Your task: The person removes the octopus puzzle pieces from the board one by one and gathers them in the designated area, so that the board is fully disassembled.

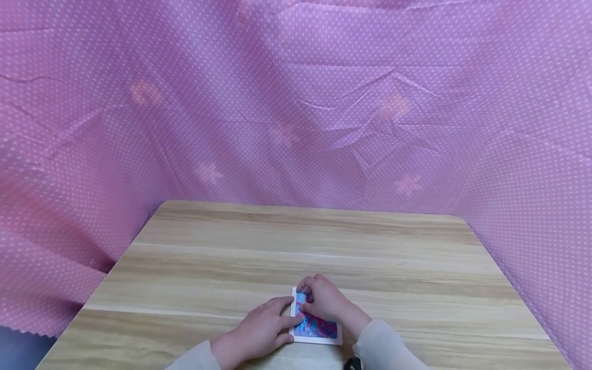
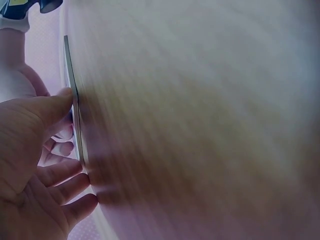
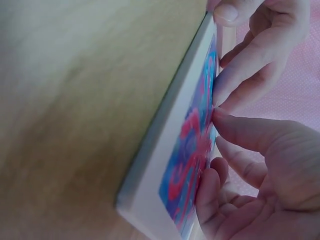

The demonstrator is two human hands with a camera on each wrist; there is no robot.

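Note:
A flat rectangular picture board (image 1: 316,339) with a white border and a blue, pink and red picture lies near the table's front. My left hand (image 1: 260,330) rests along its left side, fingers spread, one reaching over the picture. In the left wrist view, the thumb of my left hand (image 2: 30,150) touches the board's thin edge (image 2: 75,107). My right hand (image 1: 327,299) is over the picture's upper part, thumb and bent fingers apart. In the right wrist view, the right thumb (image 3: 250,131) touches the picture surface; no separate object shows between the fingers.
A light wood-grain table (image 1: 287,246) with rounded far corners lies beneath. Pink dotted cloth (image 1: 296,103) hangs behind it and along both sides. A dark band (image 1: 353,364) sits by the right sleeve (image 1: 386,345).

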